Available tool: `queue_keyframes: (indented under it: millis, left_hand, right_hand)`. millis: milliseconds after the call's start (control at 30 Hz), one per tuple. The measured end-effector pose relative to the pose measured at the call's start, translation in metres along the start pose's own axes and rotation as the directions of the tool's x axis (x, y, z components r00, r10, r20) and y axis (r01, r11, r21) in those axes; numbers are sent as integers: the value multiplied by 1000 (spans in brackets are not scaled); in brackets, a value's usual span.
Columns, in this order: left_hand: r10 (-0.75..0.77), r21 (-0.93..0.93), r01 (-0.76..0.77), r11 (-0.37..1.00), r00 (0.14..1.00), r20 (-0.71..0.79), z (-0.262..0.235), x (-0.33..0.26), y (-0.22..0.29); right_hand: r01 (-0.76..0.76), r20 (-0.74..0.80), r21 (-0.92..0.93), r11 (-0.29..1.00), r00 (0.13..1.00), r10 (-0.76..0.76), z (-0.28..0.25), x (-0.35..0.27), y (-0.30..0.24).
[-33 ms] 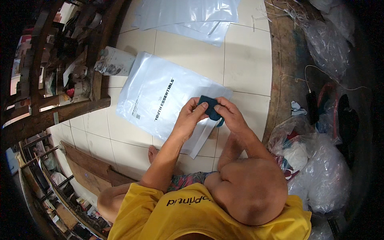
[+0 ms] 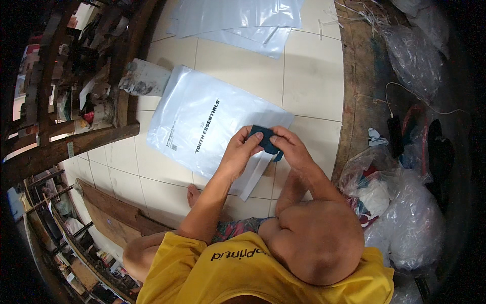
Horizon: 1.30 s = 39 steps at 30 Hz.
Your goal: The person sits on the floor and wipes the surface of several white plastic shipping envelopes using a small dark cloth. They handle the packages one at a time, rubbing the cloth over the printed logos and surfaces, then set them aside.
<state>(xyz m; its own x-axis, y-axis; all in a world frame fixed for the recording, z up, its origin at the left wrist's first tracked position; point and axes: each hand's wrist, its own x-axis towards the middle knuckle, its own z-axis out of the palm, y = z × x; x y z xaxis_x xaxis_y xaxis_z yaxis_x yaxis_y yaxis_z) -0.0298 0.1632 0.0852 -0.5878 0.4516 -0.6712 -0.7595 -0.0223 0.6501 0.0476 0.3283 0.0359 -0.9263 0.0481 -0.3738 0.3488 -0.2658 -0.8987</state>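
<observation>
Above the tiled floor (image 2: 314, 76), left hand (image 2: 239, 151) and right hand (image 2: 294, 151) pinch a dark teal piece (image 2: 267, 143), underside hidden.

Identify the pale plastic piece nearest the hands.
The black-lettered plastic bag lying mid-view; the overlapping pale sheets lie farther off, at the top.

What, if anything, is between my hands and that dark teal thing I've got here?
Nothing visible: the left hand and right hand both hold the dark teal thing directly. The pale plastic bag lies below, not between. The underside of the grip is hidden.
</observation>
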Motion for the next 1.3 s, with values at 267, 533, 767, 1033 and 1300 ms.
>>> queue_keyframes:
  millis: [267, 533, 767, 1033, 1300]
  left_hand:
    - [-12, 17, 9, 1000, 989, 149, -24, -1, -53]
    - [147, 389, -166, 906, 986, 80, -22, -2, -78]
    - [505, 997, -82, 0, 860, 71, -104, -35, -134]
    - [382, 989, 109, -101, 922, -63, -130, -56, -170]
    - [311, 985, 110, -133, 948, -64, -134, -57, -165]
  right_hand:
    - [-244, 42, -116, 963, 967, 251, -10, -36, 35]
    - [-159, -86, -125, 979, 985, 149, -28, -39, 15]
    - [245, 34, -701, 669, 949, -312, -9, 5, 7]
    - [706, 740, -605, 367, 669, -67, 55, -4, 110]
    - [351, 242, -898, 267, 898, -367, -54, 74, 61]
